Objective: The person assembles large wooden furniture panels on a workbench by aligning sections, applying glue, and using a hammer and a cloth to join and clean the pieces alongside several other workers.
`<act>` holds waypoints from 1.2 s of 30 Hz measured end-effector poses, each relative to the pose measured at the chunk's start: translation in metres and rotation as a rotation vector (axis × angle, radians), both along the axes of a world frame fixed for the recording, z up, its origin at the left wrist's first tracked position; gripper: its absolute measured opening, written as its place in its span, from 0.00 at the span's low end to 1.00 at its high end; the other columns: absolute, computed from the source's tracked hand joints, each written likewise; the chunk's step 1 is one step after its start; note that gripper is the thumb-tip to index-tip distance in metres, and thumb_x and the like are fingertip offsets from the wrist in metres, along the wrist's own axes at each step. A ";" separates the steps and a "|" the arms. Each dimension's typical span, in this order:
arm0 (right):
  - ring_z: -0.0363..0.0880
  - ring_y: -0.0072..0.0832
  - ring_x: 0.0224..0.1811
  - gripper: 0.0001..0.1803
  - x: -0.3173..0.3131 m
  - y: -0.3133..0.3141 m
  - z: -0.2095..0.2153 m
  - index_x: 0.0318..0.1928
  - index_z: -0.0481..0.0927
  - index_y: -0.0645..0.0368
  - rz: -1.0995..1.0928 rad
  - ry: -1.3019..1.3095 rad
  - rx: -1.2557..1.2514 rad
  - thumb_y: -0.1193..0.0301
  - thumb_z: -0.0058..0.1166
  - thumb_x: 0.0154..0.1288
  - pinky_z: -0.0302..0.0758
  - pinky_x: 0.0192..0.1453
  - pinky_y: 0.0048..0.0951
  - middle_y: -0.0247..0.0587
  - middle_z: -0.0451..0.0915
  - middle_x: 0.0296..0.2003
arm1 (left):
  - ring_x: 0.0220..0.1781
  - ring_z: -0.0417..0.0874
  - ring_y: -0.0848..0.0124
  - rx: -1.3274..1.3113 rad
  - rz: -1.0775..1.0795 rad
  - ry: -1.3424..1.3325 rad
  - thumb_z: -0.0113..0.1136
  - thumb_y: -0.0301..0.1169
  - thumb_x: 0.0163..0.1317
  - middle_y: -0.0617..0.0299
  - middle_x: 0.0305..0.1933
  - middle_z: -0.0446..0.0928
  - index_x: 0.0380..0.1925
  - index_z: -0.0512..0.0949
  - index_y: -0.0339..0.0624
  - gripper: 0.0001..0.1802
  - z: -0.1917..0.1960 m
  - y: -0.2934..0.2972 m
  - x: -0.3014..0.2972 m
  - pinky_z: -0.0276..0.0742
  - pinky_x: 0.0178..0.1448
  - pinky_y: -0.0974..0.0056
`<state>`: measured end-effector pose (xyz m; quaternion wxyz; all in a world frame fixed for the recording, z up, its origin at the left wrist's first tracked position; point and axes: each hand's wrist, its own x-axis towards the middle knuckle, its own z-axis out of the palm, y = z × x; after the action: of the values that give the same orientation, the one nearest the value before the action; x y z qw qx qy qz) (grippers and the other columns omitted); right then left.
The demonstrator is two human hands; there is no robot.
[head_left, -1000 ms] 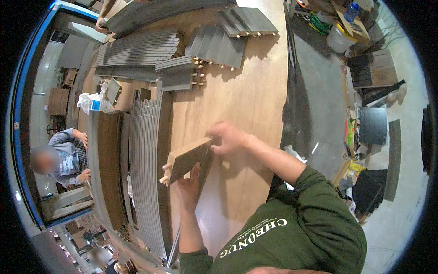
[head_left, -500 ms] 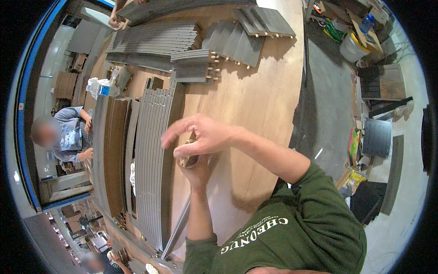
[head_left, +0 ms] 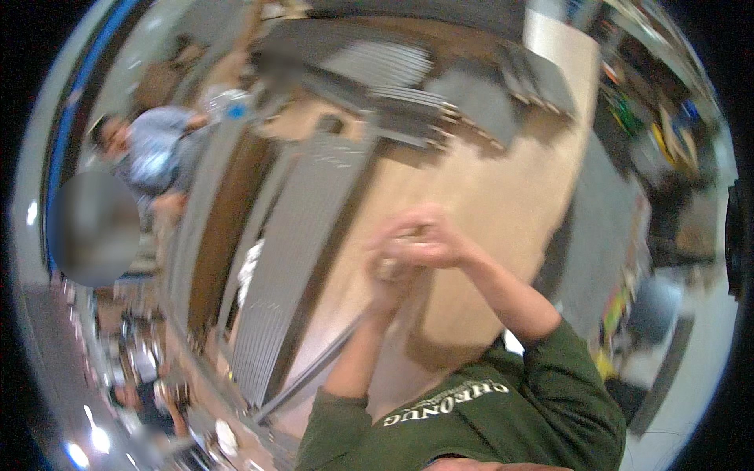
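Observation:
Over the bare wood tabletop (head_left: 479, 208) my two hands are close together, smeared by motion. My left hand (head_left: 386, 284) is the lower one, its fingers closed round small tan pieces (head_left: 388, 268) that look like wood; their exact kind is too blurred to tell. My right hand (head_left: 432, 239) lies just above and across it, fingers bent toward the left hand. Whether the right fingers grip anything does not show. Left of both hands lies a long stack of grey slats (head_left: 314, 212).
Shorter grey boards with wooden pegs (head_left: 408, 110) lie at the far side, near fanned grey panels (head_left: 479, 98). Brown-edged boards (head_left: 236, 204) stand further left. Beyond them is a person in a light blue shirt (head_left: 161, 149). A thin grey bar (head_left: 318, 365) lies near my left forearm.
The whole view has shifted and tilted, so the table and stacks appear further right. My right hand's fingers, raised over the left hand before, now bend down closer to it.

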<state>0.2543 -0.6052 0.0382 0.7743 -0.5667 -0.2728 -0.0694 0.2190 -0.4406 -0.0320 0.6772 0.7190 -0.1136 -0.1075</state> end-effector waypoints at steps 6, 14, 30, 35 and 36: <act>0.79 0.28 0.41 0.15 0.000 -0.019 0.008 0.41 0.84 0.62 -0.099 0.180 -0.240 0.68 0.54 0.54 0.74 0.46 0.30 0.41 0.83 0.38 | 0.45 0.82 0.68 0.449 -0.140 -0.308 0.69 0.38 0.52 0.54 0.45 0.81 0.48 0.77 0.38 0.25 0.085 -0.007 0.020 0.77 0.50 0.62; 0.82 0.31 0.39 0.19 -0.001 -0.006 -0.010 0.41 0.80 0.68 -0.078 0.188 -0.109 0.64 0.57 0.56 0.76 0.46 0.31 0.48 0.83 0.36 | 0.60 0.73 0.54 1.073 0.672 -0.607 0.60 0.45 0.58 0.48 0.58 0.73 0.54 0.73 0.37 0.29 0.099 0.274 0.130 0.67 0.63 0.55; 0.81 0.42 0.40 0.15 -0.009 -0.012 -0.008 0.38 0.75 0.66 -0.170 0.092 -0.023 0.67 0.56 0.55 0.75 0.52 0.47 0.50 0.79 0.37 | 0.46 0.80 0.56 1.515 0.944 -0.738 0.62 0.52 0.53 0.52 0.40 0.81 0.41 0.81 0.43 0.25 0.100 0.376 0.162 0.64 0.62 0.49; 0.81 0.42 0.39 0.18 -0.011 -0.001 -0.001 0.37 0.76 0.68 -0.250 0.156 -0.012 0.65 0.55 0.51 0.75 0.51 0.43 0.51 0.79 0.34 | 0.43 0.82 0.58 1.780 0.926 -0.285 0.48 0.34 0.63 0.53 0.39 0.81 0.37 0.80 0.39 0.14 0.078 0.435 0.160 0.70 0.57 0.55; 0.81 0.42 0.39 0.18 -0.010 -0.003 0.001 0.37 0.76 0.69 -0.250 0.143 -0.030 0.65 0.55 0.51 0.75 0.51 0.42 0.50 0.79 0.34 | 0.40 0.82 0.58 1.766 0.888 -0.298 0.43 0.30 0.63 0.53 0.36 0.81 0.34 0.80 0.39 0.14 0.083 0.426 0.157 0.72 0.53 0.55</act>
<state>0.2445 -0.6086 0.0390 0.7686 -0.6112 -0.1452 -0.1210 0.3761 -0.0147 0.0514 -0.1425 0.9480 0.2021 0.2006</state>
